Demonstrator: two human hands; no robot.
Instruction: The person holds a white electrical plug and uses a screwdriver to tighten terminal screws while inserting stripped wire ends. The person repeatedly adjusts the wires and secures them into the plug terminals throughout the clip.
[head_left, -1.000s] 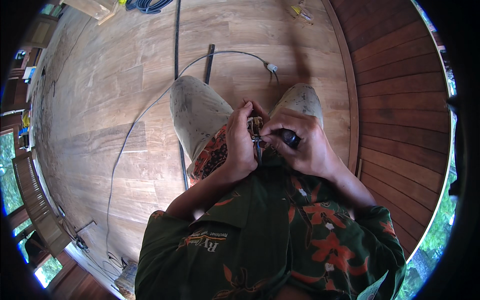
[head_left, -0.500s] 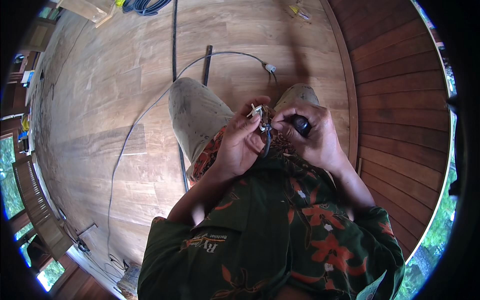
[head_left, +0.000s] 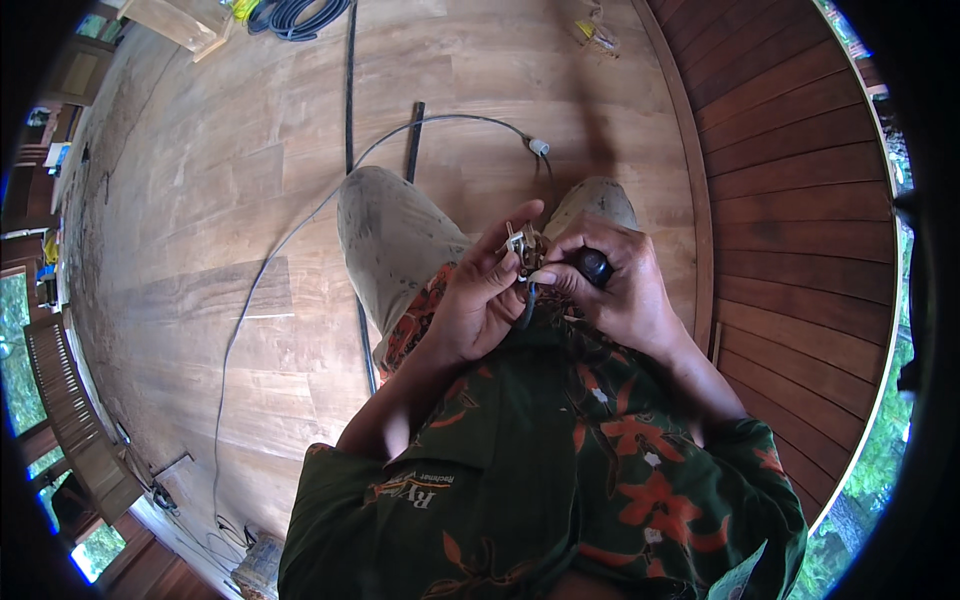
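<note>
Above my lap, my left hand (head_left: 482, 295) grips a small white electrical fitting (head_left: 518, 245) with its metal inner parts showing. A dark grey-blue cable (head_left: 527, 308) hangs from its lower side. My right hand (head_left: 625, 285) is closed round a screwdriver (head_left: 594, 265), of which just the rounded black handle shows; its blade is hidden. The thumb and forefinger of that hand pinch at the point where the cable meets the fitting, touching or nearly touching it.
Beyond my knees, a long grey cord (head_left: 268, 262) with a white connector (head_left: 539, 147) curves over the wooden floor. Black rods (head_left: 415, 140) lie nearby. Coiled dark cable (head_left: 300, 15) sits far left. A plank wall (head_left: 790, 230) rises on the right.
My right thumb has stretched out over the cable at the fitting, and the screwdriver handle has shifted slightly down and left. The left hand keeps its hold with the forefinger raised.
</note>
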